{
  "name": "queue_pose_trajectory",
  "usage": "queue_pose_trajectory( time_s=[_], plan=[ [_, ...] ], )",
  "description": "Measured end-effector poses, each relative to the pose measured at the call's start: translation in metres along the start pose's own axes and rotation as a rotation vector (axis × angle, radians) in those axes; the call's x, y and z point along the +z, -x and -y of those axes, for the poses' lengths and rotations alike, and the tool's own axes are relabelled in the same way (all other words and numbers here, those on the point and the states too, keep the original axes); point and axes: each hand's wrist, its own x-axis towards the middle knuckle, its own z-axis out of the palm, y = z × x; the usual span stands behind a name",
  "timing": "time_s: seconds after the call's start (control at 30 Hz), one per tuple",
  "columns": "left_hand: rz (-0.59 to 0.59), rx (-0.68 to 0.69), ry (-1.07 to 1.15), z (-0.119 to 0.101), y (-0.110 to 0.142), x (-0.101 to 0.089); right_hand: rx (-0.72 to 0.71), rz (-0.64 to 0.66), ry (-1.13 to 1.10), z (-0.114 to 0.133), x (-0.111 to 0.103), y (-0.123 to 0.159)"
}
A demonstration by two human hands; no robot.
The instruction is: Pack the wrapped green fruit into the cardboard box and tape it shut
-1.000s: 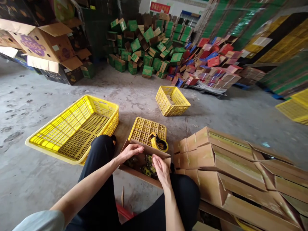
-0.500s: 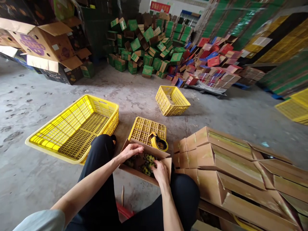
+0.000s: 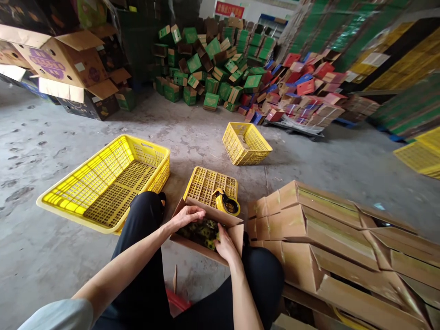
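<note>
right hand [image 3: 226, 244] in the open box [image 3: 206, 254], fingers slightly spread, touching dark-and-yellow packets [image 3: 206, 233] beside fingertips; left fingers [image 3: 196, 213] pressed together above

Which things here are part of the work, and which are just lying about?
In use, it seems:
left hand
right hand
open cardboard box
its yellow-green contents
probably the tape dispenser

Lying about, apparently:
far yellow crate
green boxes
red boxes
</note>
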Motion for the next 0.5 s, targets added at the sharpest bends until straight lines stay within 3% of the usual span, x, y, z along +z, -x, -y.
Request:
queue_pose_trajectory(
  time_s=[0.13,0.2,0.37,0.5],
  plan=[
    [0.034,0.019,-0.028,0.001,0.002,0.002,-0.114,0.147,-0.05,0.007,0.006,0.0],
    [0.042,0.017,-0.039,0.001,0.002,0.003,-0.098,0.113,-0.011,0.008,0.002,-0.003],
    [0.051,0.012,-0.089,0.003,0.003,0.005,0.115,-0.03,0.162,-0.004,-0.002,-0.018],
    [0.084,0.041,-0.106,0.003,0.004,0.005,0.138,-0.067,0.226,-0.011,0.007,-0.023]
  ],
)
